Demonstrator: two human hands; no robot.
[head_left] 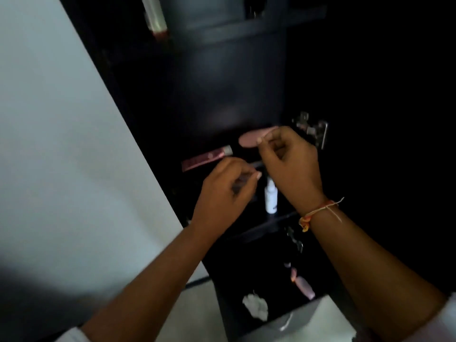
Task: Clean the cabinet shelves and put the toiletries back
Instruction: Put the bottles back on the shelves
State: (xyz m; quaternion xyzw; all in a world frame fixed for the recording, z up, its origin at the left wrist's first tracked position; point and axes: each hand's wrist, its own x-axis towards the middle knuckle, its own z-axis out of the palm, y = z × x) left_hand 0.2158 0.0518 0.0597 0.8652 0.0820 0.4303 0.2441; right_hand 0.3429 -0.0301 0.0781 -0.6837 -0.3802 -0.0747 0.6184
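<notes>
Dark cabinet point(222, 82) stands open at centre frame. On a shelf point(237, 154), a pink tube point(207, 157) lies left of a pink oval case point(251, 139). Right hand point(288, 164) pinches the case's right end. Left hand point(227, 191), lower left of it, curls round a dark item point(240, 181), too blurred to name. White bottle point(271, 197) stands upright between the hands.

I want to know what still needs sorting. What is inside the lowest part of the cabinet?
A crumpled white cloth and a pink bottle lying on its side. The right forearm and the darkness hide the rest.
</notes>
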